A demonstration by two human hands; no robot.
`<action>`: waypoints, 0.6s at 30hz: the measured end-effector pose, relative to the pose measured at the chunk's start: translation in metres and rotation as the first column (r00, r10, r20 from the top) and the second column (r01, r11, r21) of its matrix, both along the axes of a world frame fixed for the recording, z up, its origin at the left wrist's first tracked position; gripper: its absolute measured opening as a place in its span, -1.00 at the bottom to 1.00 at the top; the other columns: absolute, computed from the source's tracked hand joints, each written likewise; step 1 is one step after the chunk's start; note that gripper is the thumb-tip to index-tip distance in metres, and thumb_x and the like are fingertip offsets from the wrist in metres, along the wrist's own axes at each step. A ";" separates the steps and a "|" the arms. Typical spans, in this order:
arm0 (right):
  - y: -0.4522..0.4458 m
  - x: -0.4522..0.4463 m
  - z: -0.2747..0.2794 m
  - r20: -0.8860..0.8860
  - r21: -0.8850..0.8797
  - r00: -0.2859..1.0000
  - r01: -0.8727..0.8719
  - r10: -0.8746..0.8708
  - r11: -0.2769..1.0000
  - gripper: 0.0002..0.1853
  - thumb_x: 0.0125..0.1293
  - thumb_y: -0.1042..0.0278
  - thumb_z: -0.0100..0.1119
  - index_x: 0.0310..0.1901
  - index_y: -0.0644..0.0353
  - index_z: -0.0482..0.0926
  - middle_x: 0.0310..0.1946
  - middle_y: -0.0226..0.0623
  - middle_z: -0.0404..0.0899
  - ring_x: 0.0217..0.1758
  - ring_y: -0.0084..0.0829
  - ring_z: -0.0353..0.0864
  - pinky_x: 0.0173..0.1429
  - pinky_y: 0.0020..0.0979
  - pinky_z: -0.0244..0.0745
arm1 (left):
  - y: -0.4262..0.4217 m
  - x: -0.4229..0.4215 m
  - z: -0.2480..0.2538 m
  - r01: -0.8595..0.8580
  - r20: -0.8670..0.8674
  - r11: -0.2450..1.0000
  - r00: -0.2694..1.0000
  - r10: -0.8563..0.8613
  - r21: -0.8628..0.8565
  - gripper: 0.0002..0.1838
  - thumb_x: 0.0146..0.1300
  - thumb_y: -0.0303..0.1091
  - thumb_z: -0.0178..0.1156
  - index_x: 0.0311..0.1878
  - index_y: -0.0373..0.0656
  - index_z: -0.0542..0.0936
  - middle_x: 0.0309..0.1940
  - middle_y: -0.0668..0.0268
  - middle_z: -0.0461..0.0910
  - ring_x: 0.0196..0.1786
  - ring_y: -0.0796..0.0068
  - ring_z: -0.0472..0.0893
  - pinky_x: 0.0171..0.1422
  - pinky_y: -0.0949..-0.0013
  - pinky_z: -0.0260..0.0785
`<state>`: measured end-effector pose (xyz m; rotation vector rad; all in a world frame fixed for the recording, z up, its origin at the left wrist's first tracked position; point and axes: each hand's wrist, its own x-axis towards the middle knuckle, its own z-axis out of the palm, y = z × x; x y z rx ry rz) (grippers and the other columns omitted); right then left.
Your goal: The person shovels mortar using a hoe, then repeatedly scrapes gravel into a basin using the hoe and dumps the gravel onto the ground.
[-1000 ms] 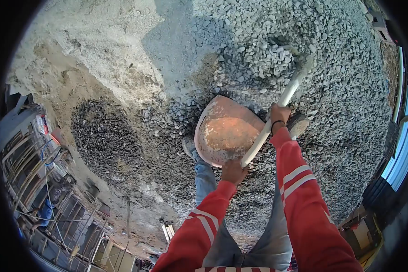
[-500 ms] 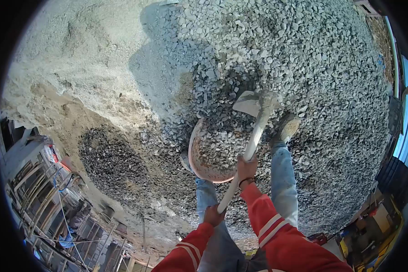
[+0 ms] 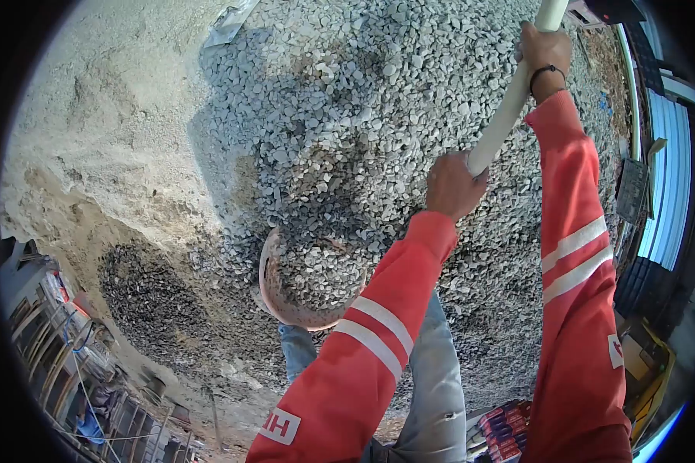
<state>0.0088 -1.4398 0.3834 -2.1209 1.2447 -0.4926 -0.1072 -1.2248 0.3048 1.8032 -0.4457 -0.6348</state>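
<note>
A pale wooden handle (image 3: pixel 506 116) slants up to the top right of the view. My left hand (image 3: pixel 454 185) is wrapped round its lower end, and my right hand (image 3: pixel 547 54), with a dark band at the wrist, grips it higher up. The tool's head is out of view. Below and left of my hands, a reddish pan (image 3: pixel 270 297) sits on the gravel between my feet, heaped with grey stones (image 3: pixel 320 274). Its right rim is partly hidden by my left sleeve.
Grey gravel (image 3: pixel 440 77) spreads around the pan. Pale sandy ground (image 3: pixel 123 116) and a darker gravel patch (image 3: pixel 150 305) lie left. Wooden poles (image 3: pixel 50 339) stand at the lower left, corrugated sheets (image 3: pixel 664 185) at the right, and stacked packages (image 3: pixel 504 430) at the bottom.
Both hands have swung up and right with the handle, and the tool's head has left the view. Since the first frame, the pan has gone from showing its bare bottom to being full of stones.
</note>
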 end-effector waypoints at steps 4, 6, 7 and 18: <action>0.055 -0.029 -0.091 -0.416 0.036 0.892 0.211 -0.177 0.977 -0.61 -0.02 0.25 0.26 -0.15 0.32 0.61 -0.13 0.06 0.61 -0.01 -0.11 0.62 0.06 -0.23 0.53 | 0.045 -0.065 -0.045 0.002 -0.254 0.978 0.966 0.052 0.209 -0.70 0.14 -0.18 0.26 -0.37 -0.29 0.62 -0.62 0.11 0.58 -0.56 0.21 0.59 -0.41 0.23 0.40; 0.083 -0.043 -0.106 -0.448 0.088 0.864 0.299 -0.230 0.950 -0.58 -0.03 0.28 0.27 -0.11 0.31 0.59 -0.13 0.04 0.61 -0.03 -0.09 0.63 0.06 -0.24 0.54 | 0.076 -0.084 -0.054 -0.049 -0.312 0.991 0.946 0.087 0.128 -0.73 0.12 -0.21 0.28 -0.38 -0.27 0.62 -0.64 0.19 0.58 -0.57 0.23 0.58 -0.39 0.25 0.41; 0.091 -0.048 -0.112 -0.472 0.089 0.848 0.316 -0.239 0.945 -0.58 -0.02 0.27 0.27 -0.10 0.32 0.59 -0.14 0.04 0.61 -0.04 -0.08 0.63 0.05 -0.24 0.54 | 0.091 -0.084 -0.048 -0.065 -0.272 0.989 0.957 0.099 0.133 -0.73 0.11 -0.20 0.28 -0.38 -0.28 0.62 -0.62 0.15 0.58 -0.54 0.19 0.59 -0.39 0.22 0.42; 0.248 -0.149 -0.173 -0.538 0.111 0.793 0.403 -0.286 0.908 -0.63 -0.09 0.34 0.23 -0.21 0.36 0.59 -0.24 0.09 0.62 -0.11 -0.02 0.64 0.02 -0.19 0.54 | 0.266 -0.139 -0.057 0.135 -0.205 0.909 0.977 -0.056 0.394 -0.65 0.10 -0.07 0.27 -0.27 -0.19 0.63 -0.44 0.03 0.62 -0.38 0.00 0.62 -0.30 0.12 0.48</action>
